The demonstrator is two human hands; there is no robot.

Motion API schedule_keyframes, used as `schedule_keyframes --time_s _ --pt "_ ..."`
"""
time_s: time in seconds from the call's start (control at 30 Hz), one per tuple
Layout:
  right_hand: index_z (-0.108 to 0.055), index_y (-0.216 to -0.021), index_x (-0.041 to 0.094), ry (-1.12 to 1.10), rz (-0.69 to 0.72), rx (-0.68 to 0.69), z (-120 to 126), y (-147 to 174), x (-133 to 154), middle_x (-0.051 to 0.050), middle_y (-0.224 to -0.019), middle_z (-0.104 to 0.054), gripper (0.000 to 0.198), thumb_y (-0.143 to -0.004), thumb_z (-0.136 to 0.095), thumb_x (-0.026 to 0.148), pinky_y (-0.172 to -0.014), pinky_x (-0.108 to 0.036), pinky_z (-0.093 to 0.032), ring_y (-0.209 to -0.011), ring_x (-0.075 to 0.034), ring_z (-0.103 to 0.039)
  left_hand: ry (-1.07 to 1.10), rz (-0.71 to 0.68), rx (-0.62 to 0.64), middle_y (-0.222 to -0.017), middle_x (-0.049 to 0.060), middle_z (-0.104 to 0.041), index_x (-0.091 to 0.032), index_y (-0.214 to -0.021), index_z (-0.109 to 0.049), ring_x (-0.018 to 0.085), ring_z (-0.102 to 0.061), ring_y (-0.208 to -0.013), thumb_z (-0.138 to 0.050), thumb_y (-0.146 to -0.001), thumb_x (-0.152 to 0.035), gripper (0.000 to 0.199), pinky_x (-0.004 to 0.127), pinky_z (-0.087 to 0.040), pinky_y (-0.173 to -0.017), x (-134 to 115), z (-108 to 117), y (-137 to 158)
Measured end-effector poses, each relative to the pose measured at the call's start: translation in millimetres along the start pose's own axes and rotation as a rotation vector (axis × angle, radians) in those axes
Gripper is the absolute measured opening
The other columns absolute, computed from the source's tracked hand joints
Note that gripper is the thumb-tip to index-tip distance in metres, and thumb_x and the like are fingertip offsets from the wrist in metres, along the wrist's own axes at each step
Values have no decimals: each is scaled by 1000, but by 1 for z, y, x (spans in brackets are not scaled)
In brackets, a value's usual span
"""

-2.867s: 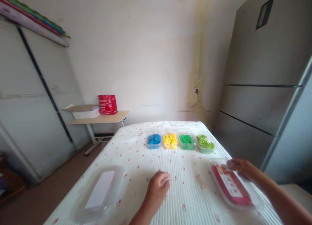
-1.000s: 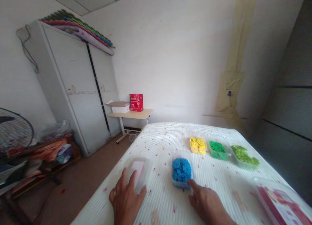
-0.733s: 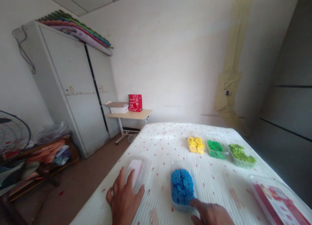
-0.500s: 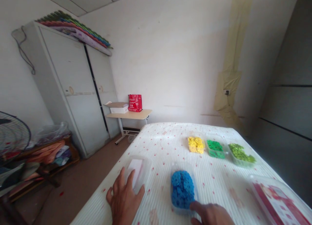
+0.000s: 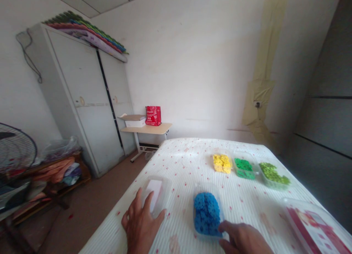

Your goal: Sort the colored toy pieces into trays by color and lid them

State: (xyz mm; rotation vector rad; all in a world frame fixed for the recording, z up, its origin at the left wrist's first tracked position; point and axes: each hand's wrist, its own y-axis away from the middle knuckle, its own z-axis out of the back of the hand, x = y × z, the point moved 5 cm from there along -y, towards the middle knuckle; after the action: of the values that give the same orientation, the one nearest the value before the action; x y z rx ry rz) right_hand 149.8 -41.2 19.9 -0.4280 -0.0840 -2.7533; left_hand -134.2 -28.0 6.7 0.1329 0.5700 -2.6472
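Observation:
My left hand is spread open at the near left side of a clear plastic box or lid with a white and pink card in it. Its fingertips reach over the edge. In front of me stands a clear tub heaped with blue round notched plastic pieces. My right hand is at the near right corner of this tub, index finger and thumb apart. The index fingertip meets the corner by the blue pieces; the other fingers are mostly hidden.
Farther back are tubs of yellow pieces, green pieces and light green pieces. A clear box with a red and white card lies at right. The patterned cloth covers the table. A fan stands at left.
The view has shifted slightly. My right index finger has moved a little up along the blue tub's right corner. My left hand stays at the clear box.

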Motion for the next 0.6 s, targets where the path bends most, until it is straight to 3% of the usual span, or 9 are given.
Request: schedule_keyframes --time_s 0.2,0.6 --pt "-66 -91 29 -8 -12 -3 1 0 1 -2 -68 -70 25 -74 -48 24 -57 -25 -40 -65 -20 -65 -1 5 14 -143 9 -25 -27 -119 -51 30 -38 -119 -45 -72 -54 54 48 -28 -94 6 -9 -3" --pt "-66 -89 28 -40 -11 -12 5 0 2 -2 -67 -70 25 -74 -47 23 -56 -23 -38 -65 -18 -64 -44 55 73 -144 11 -24 -25 -126 -44 30 -37 -122 -38 -78 -47 53 49 -31 -92 9 -13 -3"
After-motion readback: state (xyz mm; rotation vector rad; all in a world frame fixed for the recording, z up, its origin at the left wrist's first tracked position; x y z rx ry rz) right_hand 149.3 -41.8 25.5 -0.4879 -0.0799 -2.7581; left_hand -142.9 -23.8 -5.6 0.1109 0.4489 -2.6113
